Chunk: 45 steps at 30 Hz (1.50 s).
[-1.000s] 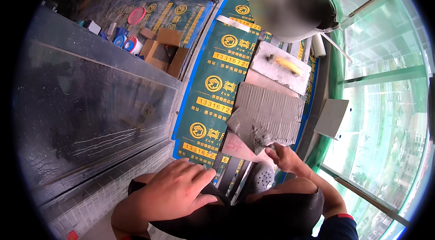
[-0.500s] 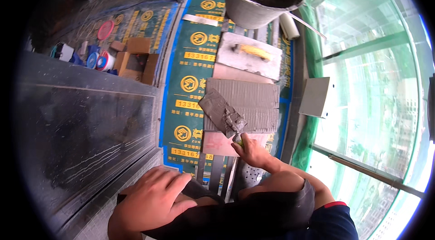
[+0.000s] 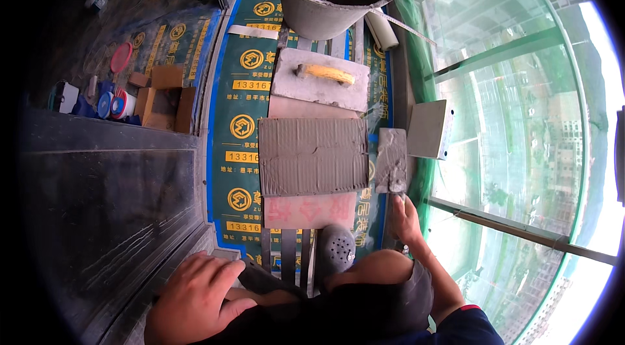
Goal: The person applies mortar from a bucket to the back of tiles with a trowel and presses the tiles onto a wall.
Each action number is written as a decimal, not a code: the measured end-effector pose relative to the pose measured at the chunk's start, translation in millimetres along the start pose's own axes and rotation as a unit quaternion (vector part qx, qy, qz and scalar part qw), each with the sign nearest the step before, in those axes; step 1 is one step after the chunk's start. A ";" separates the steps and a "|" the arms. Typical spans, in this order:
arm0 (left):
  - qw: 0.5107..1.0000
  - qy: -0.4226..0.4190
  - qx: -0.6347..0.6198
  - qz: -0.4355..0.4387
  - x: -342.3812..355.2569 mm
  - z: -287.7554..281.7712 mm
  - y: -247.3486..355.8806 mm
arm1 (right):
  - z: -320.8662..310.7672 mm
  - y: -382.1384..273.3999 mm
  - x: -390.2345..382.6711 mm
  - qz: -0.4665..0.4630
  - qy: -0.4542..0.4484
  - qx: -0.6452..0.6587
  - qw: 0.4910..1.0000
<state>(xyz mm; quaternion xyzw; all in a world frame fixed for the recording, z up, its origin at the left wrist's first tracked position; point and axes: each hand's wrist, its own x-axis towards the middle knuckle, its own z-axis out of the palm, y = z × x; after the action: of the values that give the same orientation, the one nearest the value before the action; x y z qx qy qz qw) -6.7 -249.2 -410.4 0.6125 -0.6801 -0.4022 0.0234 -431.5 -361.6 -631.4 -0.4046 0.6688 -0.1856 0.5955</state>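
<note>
My right hand [image 3: 406,219] is closed around the handle of a mortar-smeared trowel [image 3: 392,153], held out to the right of the tile. The trowel's flat blade points away from me, over the floor strip beside the window. In the middle lies a tile coated with grey mortar [image 3: 313,156], combed into ridges running across. Nearer to me, a bare pinkish surface [image 3: 306,210] with red markings shows from beneath it. My left hand [image 3: 198,296] rests over my left knee, holding nothing, its fingers stretched out and slightly bent.
Beyond the tile lies a float with a yellow handle [image 3: 329,74]. A bucket of mortar [image 3: 319,16] stands behind it. Green printed sheeting [image 3: 229,149] covers the floor. Right are a pale box-like panel [image 3: 428,129] and green netting by glass; left, a dark panel [image 3: 111,195] and cardboard box [image 3: 161,105].
My right hand has carried the trowel from above the mortared tile to its right side, turning the blade to point straight away. My view has shifted right; my left hand stays on the knee.
</note>
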 end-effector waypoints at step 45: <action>0.997 0.057 -0.043 0.008 -10.9 1.2 -6.7 | 91.9 -131.3 37.6 -0.083 -0.303 -0.134 0.940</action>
<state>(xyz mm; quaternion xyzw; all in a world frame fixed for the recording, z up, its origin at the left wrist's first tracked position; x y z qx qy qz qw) 0.8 -238.8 -410.1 0.6269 -0.6650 -0.3955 0.0914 -301.1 -448.1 -580.3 -0.5722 0.4392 -0.0115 0.6925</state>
